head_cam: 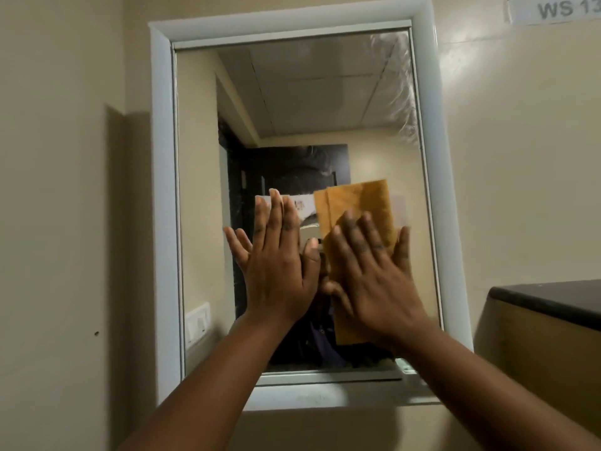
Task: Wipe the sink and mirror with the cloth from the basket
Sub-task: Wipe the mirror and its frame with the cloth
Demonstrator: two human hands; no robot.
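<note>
Though cropped, label (554, 9) "WS 13"

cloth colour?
Plain orange-yellow, no pattern. The cloth shows best in the head view, pressed flat on the mirror under the right hand.

Mustard-yellow cloth (357, 209), plain, with a paler fold line near its left edge. White frame (162, 190) around the mirror (292, 109); pale streaky smears at the mirror's top right corner. Cream wall (65, 190). Black counter top (549, 297) over a tan side. White label (553, 9) with grey letters. White switch plate (196, 323) reflected at the mirror's lower left corner.
</note>
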